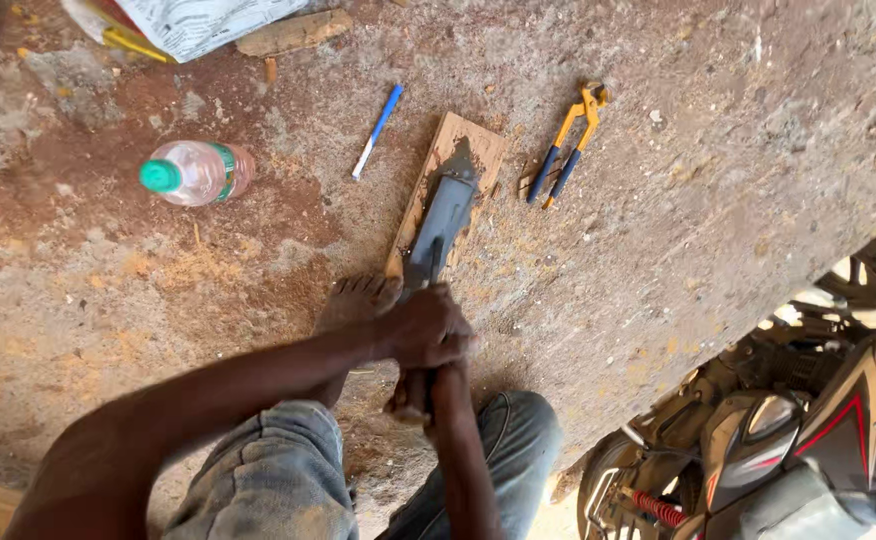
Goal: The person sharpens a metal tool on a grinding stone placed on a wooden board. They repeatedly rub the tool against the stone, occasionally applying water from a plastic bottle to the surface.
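From the head camera, the person crouches on a dusty concrete floor [658, 200] and works a grey metal blade [443, 222] along a wooden board [473, 135]. The board lies flat on the floor, angled away from the knees, and a bare foot [358, 300] is set at its near end, apparently pinning it.

The left hand [428, 328] has its fingers closed around the near end of the blade. The right hand [413, 392] sits just beneath it and is mostly hidden, so its hold cannot be told for certain, though it seems wrapped on the same tool.

To do this stroke well, it appears the foot should keep its weight on the board so it does not slide, both hands should stay stacked close, and the blade should lie flat and in line with the board.

Near the board lie a blue-and-white pen [378, 130] and yellow-handled pliers [568, 140]; a plastic bottle [198, 172] lies further left. A parked motorcycle [818, 430] stands at the right.
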`<state>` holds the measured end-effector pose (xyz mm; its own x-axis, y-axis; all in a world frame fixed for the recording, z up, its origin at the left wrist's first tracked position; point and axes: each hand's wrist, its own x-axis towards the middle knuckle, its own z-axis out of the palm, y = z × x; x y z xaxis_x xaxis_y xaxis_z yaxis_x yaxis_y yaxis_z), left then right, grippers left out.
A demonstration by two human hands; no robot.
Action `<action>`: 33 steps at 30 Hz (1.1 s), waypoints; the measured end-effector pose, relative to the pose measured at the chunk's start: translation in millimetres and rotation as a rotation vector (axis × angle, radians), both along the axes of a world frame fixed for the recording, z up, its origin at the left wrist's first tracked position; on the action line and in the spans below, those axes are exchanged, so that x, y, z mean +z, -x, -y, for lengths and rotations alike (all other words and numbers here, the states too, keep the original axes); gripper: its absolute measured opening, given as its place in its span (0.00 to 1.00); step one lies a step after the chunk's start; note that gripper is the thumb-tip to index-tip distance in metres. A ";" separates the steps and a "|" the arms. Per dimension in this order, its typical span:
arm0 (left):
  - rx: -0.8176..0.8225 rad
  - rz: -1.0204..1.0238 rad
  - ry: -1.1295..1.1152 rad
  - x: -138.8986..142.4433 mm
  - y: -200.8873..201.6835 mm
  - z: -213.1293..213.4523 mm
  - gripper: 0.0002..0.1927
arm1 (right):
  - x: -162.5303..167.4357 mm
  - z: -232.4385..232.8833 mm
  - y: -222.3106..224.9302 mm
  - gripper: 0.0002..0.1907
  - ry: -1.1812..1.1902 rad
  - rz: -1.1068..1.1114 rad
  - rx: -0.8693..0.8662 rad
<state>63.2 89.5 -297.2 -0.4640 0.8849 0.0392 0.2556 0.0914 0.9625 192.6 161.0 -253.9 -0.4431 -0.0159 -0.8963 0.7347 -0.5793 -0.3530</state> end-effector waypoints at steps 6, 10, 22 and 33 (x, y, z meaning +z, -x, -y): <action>0.111 -0.056 -0.081 16.2 21.8 -14.6 0.21 | -45.1 -43.1 46.3 0.21 -0.013 -0.102 0.009; 0.059 -0.048 0.147 25.6 25.3 -19.5 0.25 | -26.2 -47.4 48.6 0.23 0.019 -0.118 0.013; 0.038 -0.032 0.147 38.5 35.0 -21.1 0.25 | -26.7 -39.6 48.5 0.20 -0.023 -0.117 0.016; -0.077 -0.068 0.068 12.2 37.0 -10.7 0.27 | -10.7 -35.3 41.8 0.23 0.056 -0.013 -0.079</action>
